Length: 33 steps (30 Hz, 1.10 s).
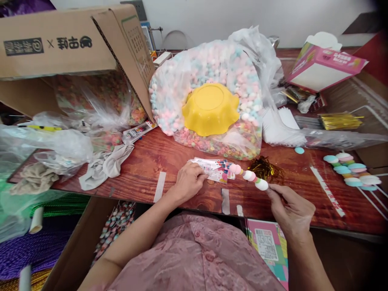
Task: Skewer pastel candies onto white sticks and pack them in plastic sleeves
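Wooden table (139,169): candy skewer (250,177) in right hand (294,208)

Right thumb and fingers pinch the skewer's near end, beside a white marshmallow; its far end meets the right edge of a printed packet (214,166) in view. Left hand (189,184): fingers bent together at the packet's left end; pinching or merely pressing, cannot tell. Skewer judged light, marshmallows soft and easily dented; best held by the stick. Beyond: gold tinsel (262,166), upturned yellow bowl (210,109), marshmallow bag (169,81).

There are two hands (188,182), one held skewer (250,176), three lying skewers (357,167), one yellow bowl (210,109), one open pink box (329,64), one loose blue marshmallow (299,150).
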Each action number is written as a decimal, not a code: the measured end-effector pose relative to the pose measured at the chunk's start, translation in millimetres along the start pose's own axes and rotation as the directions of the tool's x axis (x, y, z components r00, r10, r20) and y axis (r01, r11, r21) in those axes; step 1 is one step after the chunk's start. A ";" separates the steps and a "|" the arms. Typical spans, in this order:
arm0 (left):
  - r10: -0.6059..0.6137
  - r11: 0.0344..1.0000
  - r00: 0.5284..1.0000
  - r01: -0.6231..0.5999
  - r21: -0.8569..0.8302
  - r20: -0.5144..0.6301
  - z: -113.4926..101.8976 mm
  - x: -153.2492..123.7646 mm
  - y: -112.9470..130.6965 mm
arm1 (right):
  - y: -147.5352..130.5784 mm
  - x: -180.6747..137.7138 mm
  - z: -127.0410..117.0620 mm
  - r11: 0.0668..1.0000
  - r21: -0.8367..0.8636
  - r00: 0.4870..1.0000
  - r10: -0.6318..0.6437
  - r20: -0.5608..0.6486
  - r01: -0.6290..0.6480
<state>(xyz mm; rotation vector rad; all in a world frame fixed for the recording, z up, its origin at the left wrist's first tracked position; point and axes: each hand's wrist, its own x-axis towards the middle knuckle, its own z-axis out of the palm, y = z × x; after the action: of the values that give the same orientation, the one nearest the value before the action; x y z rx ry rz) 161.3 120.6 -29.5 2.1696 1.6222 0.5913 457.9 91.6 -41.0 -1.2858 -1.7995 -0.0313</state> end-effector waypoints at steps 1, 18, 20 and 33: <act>-0.016 0.999 1.000 0.016 -0.046 -0.014 0.1 0.9 -2.3 | 0.9 -1.4 -0.9 1.000 0.010 1.000 0.003 0.013 -0.003; -0.021 0.999 0.999 0.020 -0.034 -0.034 5.1 1.7 -3.3 | 13.9 -17.4 2.5 0.996 0.074 0.994 -0.050 0.093 0.044; -0.025 0.997 0.998 0.021 -0.069 -0.053 5.9 1.4 -6.1 | 15.8 -17.5 2.5 0.995 0.085 0.991 -0.057 0.117 0.047; 0.118 0.963 0.993 -0.119 0.241 0.019 14.3 -10.6 18.5 | 9.9 -18.4 0.6 0.998 0.053 0.994 -0.026 0.110 0.020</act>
<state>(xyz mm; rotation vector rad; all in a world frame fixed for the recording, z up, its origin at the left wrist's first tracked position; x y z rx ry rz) 181.2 104.9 -33.1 2.4555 1.6452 0.4401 466.2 82.7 -58.0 -1.2510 -1.8968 0.0752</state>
